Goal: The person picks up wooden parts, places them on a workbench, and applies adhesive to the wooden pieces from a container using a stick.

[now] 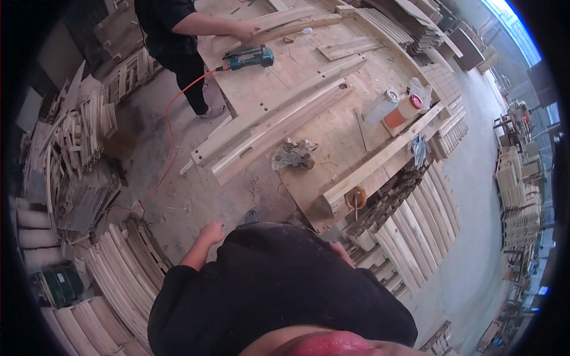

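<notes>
My left hand [211, 232] hangs beside my body over the dusty floor, its fingers loosely curled with nothing visible in them. Only a small part of my right hand [341, 251] shows past my dark top, near the table corner; its fingers are hidden. In front of me, long wooden rails with drilled holes [279, 101] and a board with slots [285, 127] lie across the worktable [332, 148], overhanging its left side. A crumpled dirty cloth [295, 155] rests near the table edge. Neither hand touches these things.
Across the table a person's hand [244, 29] is at a curved wooden piece. A green nail gun [249, 57] with an orange hose [168, 127] lies nearby. Bottles [404, 111] and a glue pot with a brush [355, 199] stand to the right. Stacked slats [415, 222] flank the table.
</notes>
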The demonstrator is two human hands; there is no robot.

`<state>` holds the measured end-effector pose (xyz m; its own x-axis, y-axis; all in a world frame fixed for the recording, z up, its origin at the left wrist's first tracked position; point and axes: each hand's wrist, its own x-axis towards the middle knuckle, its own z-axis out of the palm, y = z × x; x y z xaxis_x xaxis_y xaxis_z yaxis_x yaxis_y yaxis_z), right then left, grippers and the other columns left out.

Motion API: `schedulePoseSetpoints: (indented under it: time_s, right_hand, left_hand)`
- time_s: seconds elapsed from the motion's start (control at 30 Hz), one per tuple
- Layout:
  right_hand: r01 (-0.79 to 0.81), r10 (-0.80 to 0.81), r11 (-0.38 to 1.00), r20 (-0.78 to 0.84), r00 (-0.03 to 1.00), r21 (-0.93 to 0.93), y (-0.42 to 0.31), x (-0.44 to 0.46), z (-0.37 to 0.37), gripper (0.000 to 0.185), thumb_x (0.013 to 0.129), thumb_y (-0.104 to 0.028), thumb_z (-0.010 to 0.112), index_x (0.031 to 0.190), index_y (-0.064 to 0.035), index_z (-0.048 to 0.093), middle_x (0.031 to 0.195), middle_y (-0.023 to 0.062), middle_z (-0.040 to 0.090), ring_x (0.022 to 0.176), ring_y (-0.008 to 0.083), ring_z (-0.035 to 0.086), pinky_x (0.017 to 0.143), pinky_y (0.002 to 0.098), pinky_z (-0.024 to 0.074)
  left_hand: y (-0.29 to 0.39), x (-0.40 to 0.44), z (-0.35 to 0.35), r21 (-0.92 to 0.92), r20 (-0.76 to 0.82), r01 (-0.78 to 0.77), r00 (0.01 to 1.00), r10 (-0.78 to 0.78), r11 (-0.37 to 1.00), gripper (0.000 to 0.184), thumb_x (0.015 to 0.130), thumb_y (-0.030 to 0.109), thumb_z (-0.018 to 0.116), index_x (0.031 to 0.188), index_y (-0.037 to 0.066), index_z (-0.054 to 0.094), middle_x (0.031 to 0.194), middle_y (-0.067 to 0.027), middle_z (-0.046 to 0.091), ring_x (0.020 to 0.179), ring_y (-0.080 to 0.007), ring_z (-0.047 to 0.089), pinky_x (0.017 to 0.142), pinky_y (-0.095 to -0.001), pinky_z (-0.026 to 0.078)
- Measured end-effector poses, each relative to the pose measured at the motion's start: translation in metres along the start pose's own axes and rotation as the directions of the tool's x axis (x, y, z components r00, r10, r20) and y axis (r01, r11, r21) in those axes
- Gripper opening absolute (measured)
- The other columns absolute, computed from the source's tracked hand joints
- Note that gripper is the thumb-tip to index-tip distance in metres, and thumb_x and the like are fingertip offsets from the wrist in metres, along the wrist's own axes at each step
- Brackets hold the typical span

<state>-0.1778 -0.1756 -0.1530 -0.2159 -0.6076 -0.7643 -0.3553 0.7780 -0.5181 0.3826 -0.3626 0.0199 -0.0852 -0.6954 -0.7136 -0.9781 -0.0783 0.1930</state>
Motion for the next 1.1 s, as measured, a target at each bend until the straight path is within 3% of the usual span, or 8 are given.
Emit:
schedulePoseSetpoints:
  time_s: [0.1, 0.17, 0.27, 0.37, 0.57, 0.67, 0.8, 1.1]
  right_hand:
    - [-0.082, 0.094, 0.982, 0.066, 0.993, -0.171, -0.076, -0.009, -0.002, 0.049, 0.089, -0.042, 0.06, 0.114, 0.0, 0.07, 0.099, 0.014, 0.073, 0.092, 0.0284, 0.067, 0.082, 0.0403, 0.0516]
    - [-0.169, 0.179, 0.978, 0.071, 0.981, -0.121, -0.093, -0.005, -0.001, 0.043, 0.087, -0.037, 0.062, 0.11, -0.0015, 0.071, 0.095, 0.0115, 0.072, 0.088, 0.0217, 0.064, 0.078, 0.0378, 0.0498]
    - [-0.292, 0.292, 0.956, 0.03, 0.956, 0.03, -0.122, -0.018, -0.001, 0.039, 0.087, -0.033, 0.062, 0.109, -0.0021, 0.072, 0.098, 0.0134, 0.072, 0.091, 0.0233, 0.066, 0.079, 0.0375, 0.0504]
    - [-0.289, 0.288, 0.956, -0.01, 0.957, -0.059, -0.137, -0.027, -0.003, 0.038, 0.087, -0.031, 0.061, 0.109, -0.0031, 0.072, 0.101, 0.0145, 0.073, 0.095, 0.0282, 0.068, 0.081, 0.0395, 0.0509]
    - [0.087, -0.056, 0.818, 0.071, 0.996, -0.569, -0.075, 0.034, 0.011, 0.041, 0.087, -0.026, 0.064, 0.12, -0.002, 0.067, 0.119, 0.0138, 0.07, 0.111, 0.0302, 0.066, 0.089, 0.0421, 0.0502]
    - [0.305, -0.256, 0.825, 0.166, 0.952, -0.475, -0.007, 0.097, 0.014, 0.039, 0.09, -0.035, 0.055, 0.118, -0.0119, 0.069, 0.125, 0.0154, 0.066, 0.112, 0.0375, 0.064, 0.092, 0.045, 0.0526]
    - [0.578, -0.563, 0.672, 0.188, 0.805, -0.463, -0.025, 0.101, 0.014, 0.039, 0.088, -0.037, 0.058, 0.119, -0.0157, 0.068, 0.126, 0.014, 0.065, 0.115, 0.0337, 0.062, 0.095, 0.0438, 0.0513]
    - [0.501, -0.483, 0.647, 0.199, 0.853, -0.575, -0.061, 0.079, 0.008, 0.041, 0.085, -0.036, 0.062, 0.118, -0.0124, 0.068, 0.126, 0.0148, 0.065, 0.118, 0.034, 0.059, 0.1, 0.0439, 0.047]
  left_hand:
    - [-0.028, -0.019, -0.01, 0.289, 0.24, -0.129, 0.969, 0.059, 0.949, 0.048, 0.085, 0.033, 0.069, 0.129, 0.015, 0.062, 0.124, -0.0124, 0.067, 0.117, -0.0347, 0.062, 0.098, -0.0493, 0.048]
    - [-0.061, -0.035, 0.01, 0.285, 0.397, -0.19, 0.916, 0.065, 0.94, 0.046, 0.086, 0.033, 0.068, 0.128, 0.015, 0.063, 0.124, -0.0125, 0.067, 0.117, -0.034, 0.063, 0.098, -0.0512, 0.048]
    - [-0.104, -0.079, 0.04, 0.194, 0.499, -0.208, 0.862, 0.086, 0.959, 0.045, 0.086, 0.033, 0.068, 0.127, 0.015, 0.063, 0.124, -0.0127, 0.067, 0.117, -0.034, 0.063, 0.098, -0.0512, 0.048]
    - [-0.121, -0.11, 0.062, 0.102, 0.525, -0.167, 0.847, 0.089, 0.981, 0.044, 0.086, 0.033, 0.068, 0.126, 0.014, 0.064, 0.123, -0.013, 0.067, 0.116, -0.0341, 0.063, 0.098, -0.0511, 0.048]
    - [-0.121, -0.129, 0.072, 0.008, 0.484, -0.092, 0.872, 0.076, 0.996, 0.043, 0.086, 0.033, 0.067, 0.125, 0.014, 0.064, 0.122, -0.0135, 0.068, 0.115, -0.0342, 0.063, 0.097, -0.051, 0.048]
    - [-0.129, -0.128, 0.076, 0.003, 0.47, -0.083, 0.88, 0.072, 0.997, 0.042, 0.087, 0.033, 0.067, 0.124, 0.013, 0.065, 0.122, -0.0137, 0.068, 0.115, -0.0342, 0.064, 0.097, -0.051, 0.048]
    - [-0.138, -0.132, 0.067, 0.023, 0.473, -0.08, 0.879, 0.059, 0.997, 0.042, 0.087, 0.033, 0.067, 0.123, 0.013, 0.065, 0.121, -0.014, 0.068, 0.114, -0.0343, 0.064, 0.096, -0.0509, 0.049]
    - [-0.15, -0.142, 0.056, 0.065, 0.478, -0.074, 0.878, 0.034, 0.995, 0.04, 0.087, 0.033, 0.066, 0.121, 0.011, 0.066, 0.12, -0.0147, 0.068, 0.112, -0.0345, 0.065, 0.095, -0.0507, 0.049]
